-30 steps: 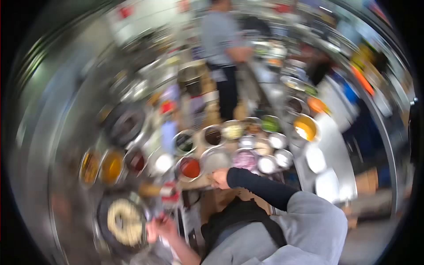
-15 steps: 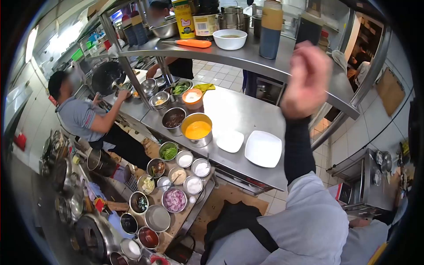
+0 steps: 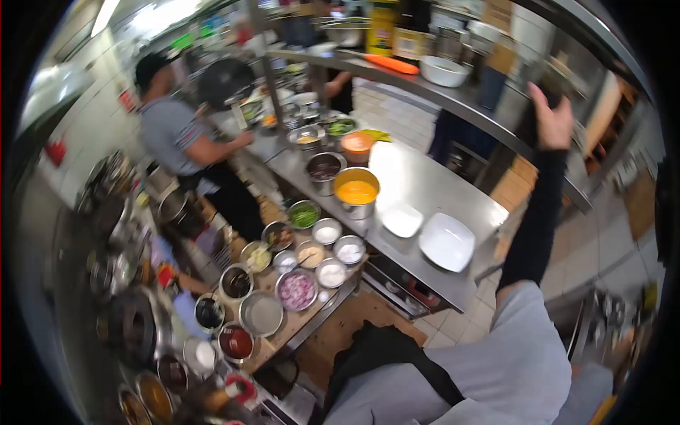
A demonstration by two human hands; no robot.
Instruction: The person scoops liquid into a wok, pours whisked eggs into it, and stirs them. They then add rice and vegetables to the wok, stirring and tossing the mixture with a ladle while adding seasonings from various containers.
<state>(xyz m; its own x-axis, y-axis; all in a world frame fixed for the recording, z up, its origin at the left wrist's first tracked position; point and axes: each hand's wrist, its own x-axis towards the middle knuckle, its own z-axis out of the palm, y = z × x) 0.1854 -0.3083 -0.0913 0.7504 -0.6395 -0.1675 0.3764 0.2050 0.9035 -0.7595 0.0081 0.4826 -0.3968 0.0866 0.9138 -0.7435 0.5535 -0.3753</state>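
My right hand [image 3: 552,122] is raised at the upper right beside the metal shelf [image 3: 467,113], its fingers apart and nothing visibly held. A dark bottle [image 3: 544,86] stands at the shelf's edge right by the fingers; whether they touch is too blurred to tell. To the left of it is a bottle with a tan top and dark lower part [image 3: 496,74]. Below, on the steel counter [image 3: 425,180], lie a square white plate [image 3: 447,242] and a smaller white dish [image 3: 401,220]. A pot of orange liquid [image 3: 356,191] stands left of them. My left hand is out of view.
A co-worker [image 3: 177,127] stands at the left near a wok [image 3: 225,81]. Another person's hand [image 3: 338,85] shows behind the shelf post. Several ingredient bowls, one with chopped onion [image 3: 296,291], stand at lower left. A white bowl [image 3: 444,71] and orange-handled knife [image 3: 392,64] are on the shelf.
The view has shifted, so the counter and shelf appear farther right. My right hand's fingers have spread, and it appears farther right, by the dark bottle. The co-worker's arm has lowered.
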